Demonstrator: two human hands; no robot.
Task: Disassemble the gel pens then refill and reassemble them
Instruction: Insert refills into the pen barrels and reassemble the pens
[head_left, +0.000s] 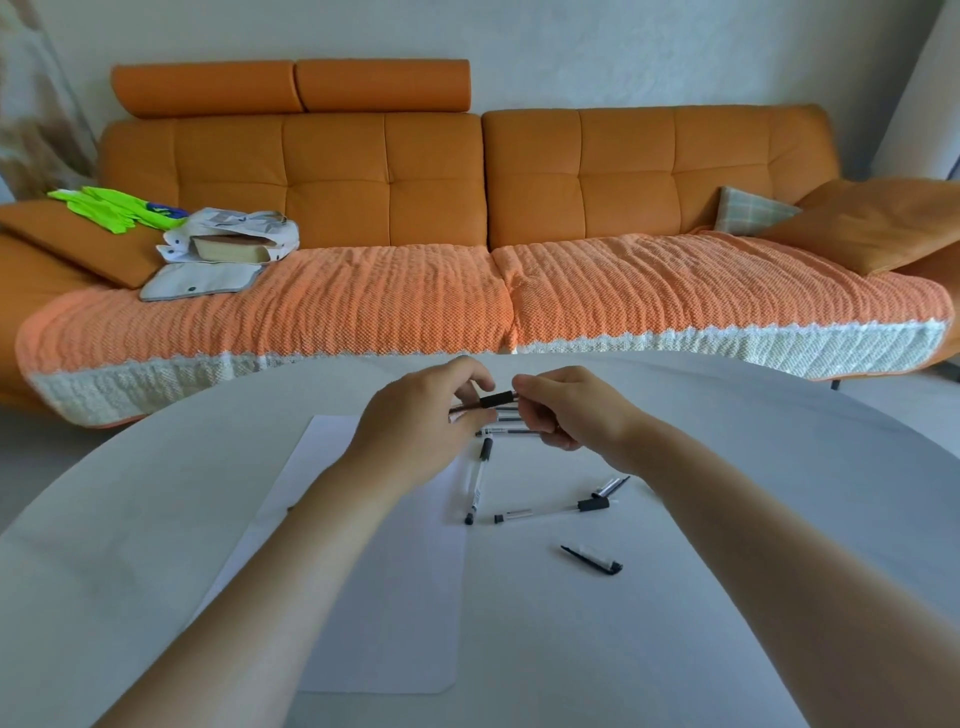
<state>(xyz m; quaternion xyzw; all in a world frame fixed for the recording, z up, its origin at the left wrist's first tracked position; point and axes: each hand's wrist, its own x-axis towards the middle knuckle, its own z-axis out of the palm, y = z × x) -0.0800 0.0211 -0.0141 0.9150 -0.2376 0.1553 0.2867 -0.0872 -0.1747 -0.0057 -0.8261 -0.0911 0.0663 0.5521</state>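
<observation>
Gel pen (500, 400) held over the desk (727, 519).
Left grip (421, 415) and right grip (571, 410) pinch its ends; its exposed middle is black.

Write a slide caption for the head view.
Left hand and right hand hold a gel pen above a table scattered with pen parts, orange sofa behind.

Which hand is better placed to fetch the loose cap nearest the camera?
Probably the right hand: the cap lies on its side, beside that forearm; the left hand, also holding the pen, must cross over.
</observation>
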